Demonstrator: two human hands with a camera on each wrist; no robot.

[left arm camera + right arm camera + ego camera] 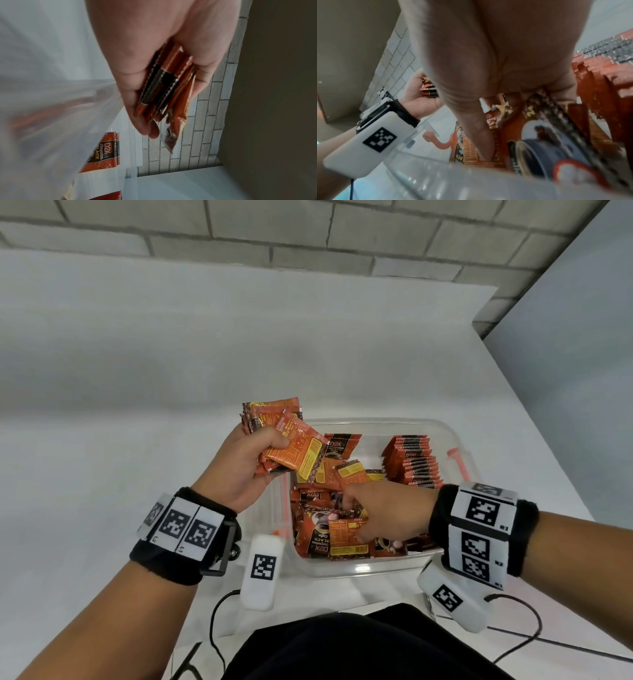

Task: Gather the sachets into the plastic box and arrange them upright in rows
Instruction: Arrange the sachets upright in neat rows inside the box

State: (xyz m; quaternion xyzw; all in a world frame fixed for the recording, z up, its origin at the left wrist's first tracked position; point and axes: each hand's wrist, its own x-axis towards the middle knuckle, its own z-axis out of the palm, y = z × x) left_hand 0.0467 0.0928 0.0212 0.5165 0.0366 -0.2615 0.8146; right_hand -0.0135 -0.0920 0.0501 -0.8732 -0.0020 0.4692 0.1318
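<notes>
The plastic box (376, 568) sits on the white worktop (137, 405) and serves as the landmark. Above its left rim, the left hand (239, 470) holds a fanned bundle of orange sachets (287, 446), its grip clenched round them with the thumb on top; the left wrist view shows their crimped edges (164, 86) pressed in the palm. Inside the box, at its far right, a row of sachets (411, 460) stands upright. Loose sachets (329, 535) lie jumbled across its left and near parts. The right hand (387, 515) reaches down into that pile, fingers buried among the packets; whether its grip grasps one I cannot tell.
</notes>
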